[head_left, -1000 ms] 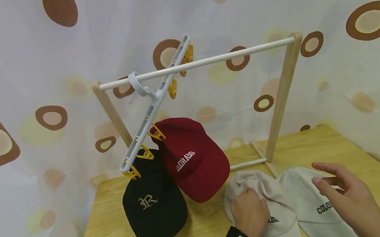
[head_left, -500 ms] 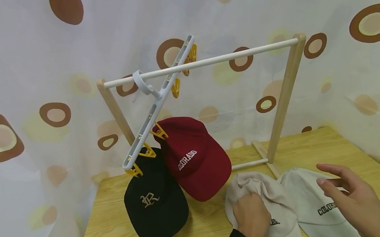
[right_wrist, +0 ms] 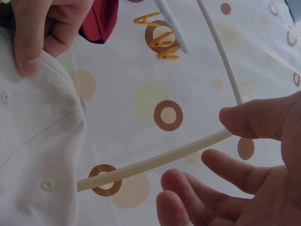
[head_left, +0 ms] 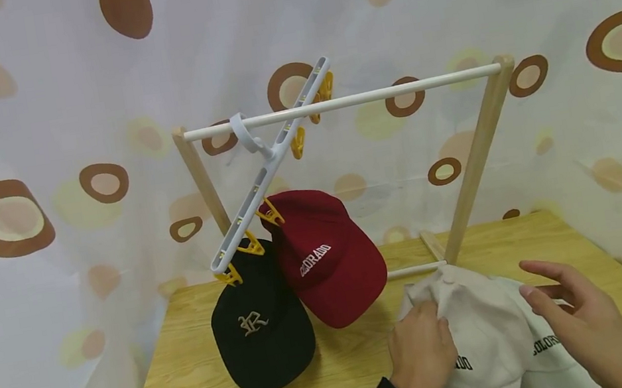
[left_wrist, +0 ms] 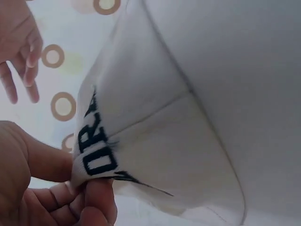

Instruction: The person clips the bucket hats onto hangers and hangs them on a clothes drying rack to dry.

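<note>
Beige cap (head_left: 484, 322), finely ribbed, domed, creased

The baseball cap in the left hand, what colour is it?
The baseball cap is pale beige, best seen in the head view.

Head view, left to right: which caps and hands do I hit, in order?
Black cap → red cap → left hand → beige cap → pale cap partly behind it → right hand.
</note>
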`<move>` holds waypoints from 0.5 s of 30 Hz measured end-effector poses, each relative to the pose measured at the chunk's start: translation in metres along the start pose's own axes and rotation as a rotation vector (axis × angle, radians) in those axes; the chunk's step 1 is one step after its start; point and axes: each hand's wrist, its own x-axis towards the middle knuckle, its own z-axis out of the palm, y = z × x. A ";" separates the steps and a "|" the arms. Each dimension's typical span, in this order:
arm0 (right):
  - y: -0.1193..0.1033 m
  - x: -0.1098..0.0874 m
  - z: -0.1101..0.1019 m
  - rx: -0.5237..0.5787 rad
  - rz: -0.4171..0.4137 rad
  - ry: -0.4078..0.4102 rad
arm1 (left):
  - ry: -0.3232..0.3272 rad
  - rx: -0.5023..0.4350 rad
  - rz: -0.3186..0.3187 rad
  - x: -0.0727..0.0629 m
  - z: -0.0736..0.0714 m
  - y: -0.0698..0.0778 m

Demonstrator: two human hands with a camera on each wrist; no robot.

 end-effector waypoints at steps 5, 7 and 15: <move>0.000 -0.001 -0.001 0.008 -0.012 -0.002 | 0.023 -0.035 0.042 -0.001 -0.010 0.002; -0.001 0.000 -0.003 0.000 -0.008 -0.005 | 0.031 -0.048 0.040 -0.001 -0.014 0.004; -0.022 0.019 -0.017 -0.044 -0.080 -0.006 | 0.079 -0.083 0.055 0.000 -0.028 0.007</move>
